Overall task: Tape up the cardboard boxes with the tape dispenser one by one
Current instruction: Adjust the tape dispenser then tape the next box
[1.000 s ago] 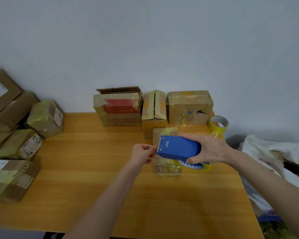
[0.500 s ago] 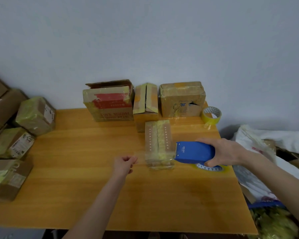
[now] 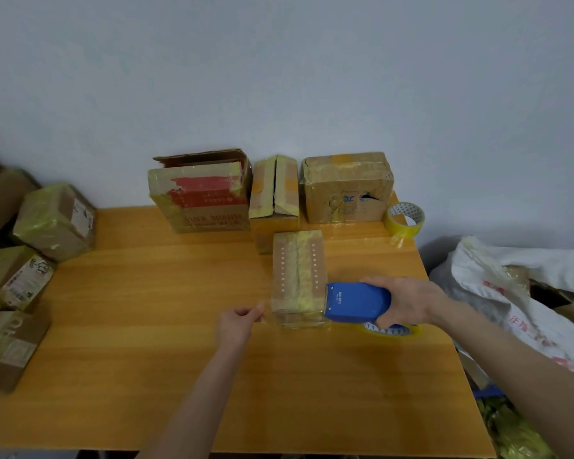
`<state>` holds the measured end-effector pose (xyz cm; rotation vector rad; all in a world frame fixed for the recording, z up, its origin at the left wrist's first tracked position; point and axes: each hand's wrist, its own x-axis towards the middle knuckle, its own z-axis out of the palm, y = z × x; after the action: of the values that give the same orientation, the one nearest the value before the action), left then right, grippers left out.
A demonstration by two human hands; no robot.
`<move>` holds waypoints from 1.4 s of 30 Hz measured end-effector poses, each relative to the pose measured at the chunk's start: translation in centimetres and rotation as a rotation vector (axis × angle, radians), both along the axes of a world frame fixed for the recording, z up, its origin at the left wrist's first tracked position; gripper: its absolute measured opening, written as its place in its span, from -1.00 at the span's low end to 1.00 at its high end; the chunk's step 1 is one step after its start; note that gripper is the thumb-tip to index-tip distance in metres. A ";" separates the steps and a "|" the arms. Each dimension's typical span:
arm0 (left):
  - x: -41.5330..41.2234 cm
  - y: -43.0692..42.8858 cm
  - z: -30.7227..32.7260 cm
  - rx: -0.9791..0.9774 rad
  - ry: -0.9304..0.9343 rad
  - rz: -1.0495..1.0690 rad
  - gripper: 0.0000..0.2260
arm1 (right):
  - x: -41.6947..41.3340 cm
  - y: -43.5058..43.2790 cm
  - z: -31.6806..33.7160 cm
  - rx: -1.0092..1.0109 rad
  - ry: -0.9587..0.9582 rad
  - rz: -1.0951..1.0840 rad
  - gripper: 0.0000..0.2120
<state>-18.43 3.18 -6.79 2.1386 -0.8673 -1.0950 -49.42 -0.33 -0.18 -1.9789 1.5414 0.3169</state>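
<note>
A small cardboard box [image 3: 297, 270], wrapped in yellowish tape, stands in the middle of the wooden table [image 3: 146, 359]. My right hand [image 3: 408, 303] grips the blue tape dispenser [image 3: 357, 303], whose front edge touches the box's right side near the front. My left hand [image 3: 237, 324] sits just left of the box with thumb and fingers pinched, seemingly on the end of a clear tape strip that is hard to make out. The yellow tape roll [image 3: 390, 329] of the dispenser shows under my right hand.
Three taped boxes line the wall: a red-marked one [image 3: 201, 193], a narrow one [image 3: 274, 193] and a squat one [image 3: 347, 187]. A spare yellow tape roll [image 3: 405, 220] lies at the back right. Several boxes [image 3: 17, 260] pile up left; bags [image 3: 527, 293] lie right.
My right hand carried the dispenser from over the box down to its right side. My left hand swung out to the left, then came back close to the box's left side.
</note>
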 end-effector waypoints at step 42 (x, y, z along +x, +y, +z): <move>-2.2 2.4 1.0 -0.205 -0.950 -1.145 -0.26 | 0.6 2.8 -0.2 -0.083 -0.068 0.086 -0.15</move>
<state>-20.61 5.59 -5.80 1.8621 -2.6846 -0.2441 -48.81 2.46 -0.34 -2.1027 1.4509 0.2211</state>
